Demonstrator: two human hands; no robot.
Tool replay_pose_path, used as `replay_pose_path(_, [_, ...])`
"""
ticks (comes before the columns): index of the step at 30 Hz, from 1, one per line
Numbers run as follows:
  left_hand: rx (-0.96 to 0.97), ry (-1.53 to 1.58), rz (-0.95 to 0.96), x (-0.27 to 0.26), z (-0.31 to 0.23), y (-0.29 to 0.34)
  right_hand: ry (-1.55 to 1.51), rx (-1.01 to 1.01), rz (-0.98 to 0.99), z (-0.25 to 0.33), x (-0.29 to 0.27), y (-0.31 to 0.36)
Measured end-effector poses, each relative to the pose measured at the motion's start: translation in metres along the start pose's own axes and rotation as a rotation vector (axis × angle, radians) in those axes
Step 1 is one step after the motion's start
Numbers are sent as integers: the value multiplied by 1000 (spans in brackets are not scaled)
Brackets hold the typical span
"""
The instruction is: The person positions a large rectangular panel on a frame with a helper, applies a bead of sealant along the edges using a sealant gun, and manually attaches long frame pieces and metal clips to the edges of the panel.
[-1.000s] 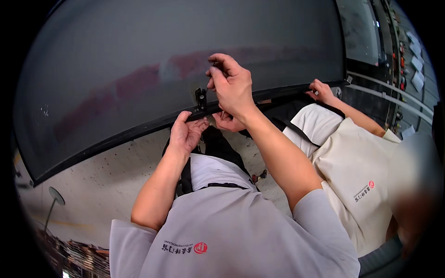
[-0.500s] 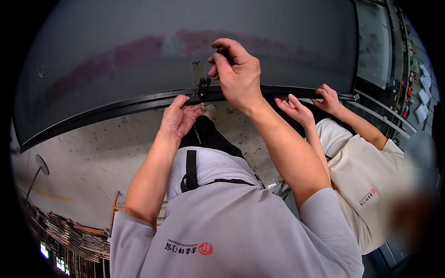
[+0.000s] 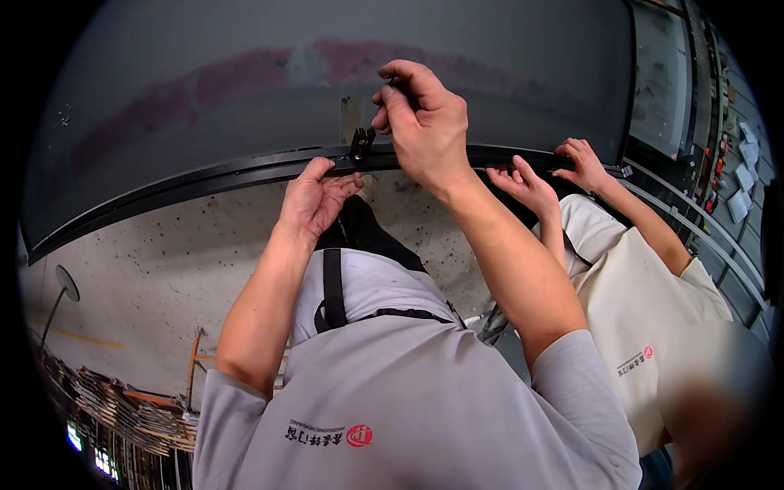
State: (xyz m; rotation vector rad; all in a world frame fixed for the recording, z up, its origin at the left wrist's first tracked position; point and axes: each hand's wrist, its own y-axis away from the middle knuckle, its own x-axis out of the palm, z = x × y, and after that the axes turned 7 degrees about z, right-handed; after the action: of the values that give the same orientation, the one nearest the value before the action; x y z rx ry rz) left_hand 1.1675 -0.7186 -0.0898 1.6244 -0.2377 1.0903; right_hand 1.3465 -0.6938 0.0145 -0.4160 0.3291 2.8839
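A dark panel [image 3: 245, 122] with a black metal frame [image 3: 163, 193] along its near edge lies in front of me. On this frame stands a small black fitting [image 3: 361, 144] with a round screw-like spot. My left hand [image 3: 314, 196] grips the frame just left of the fitting, thumb on top and fingers beneath. Above and right of the fitting is my right hand [image 3: 426, 122], its fingers pinched around a thin dark tool [image 3: 390, 81]. Most of that tool is hidden by the fingers, so its kind and whether it touches the fitting do not show.
At the right, a co-worker in a pale shirt [image 3: 653, 310] has one hand [image 3: 527, 186] under the frame and the other hand [image 3: 581, 166] at its edge. A round green disc on a stand [image 3: 67, 282] and stacked material [image 3: 114, 400] are at the left.
My right hand has shifted slightly up and right, still pinching the tool. My left hand keeps its place on the frame. The view has shifted a little.
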Motion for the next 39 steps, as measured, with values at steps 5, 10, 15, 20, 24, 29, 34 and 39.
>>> replay_pose_path(5, [-25,-3,1,0,3,-3,27,-21,3,3,-7,3])
replay_pose_path(10, [-28,17,-25,7,1,-4,96,-48,28,7,-13,2])
replay_pose_path(15, [-34,28,-50,4,3,-6,40,44,57,8,-17,-4])
replay_pose_path(20, [-15,42,-43,5,3,-5,36,24,260,16,-28,-13])
replay_pose_path(24, [-45,51,-15,1,2,-6,-122,171,236,15,-32,-15])
replay_pose_path(29, [-42,64,13,1,2,-5,11,94,160,5,-31,-4])
replay_pose_path(34, [-38,40,14,2,3,-4,133,-159,86,4,-29,11])
replay_pose_path(39, [-37,28,9,1,4,-3,118,-162,77,0,-30,15])
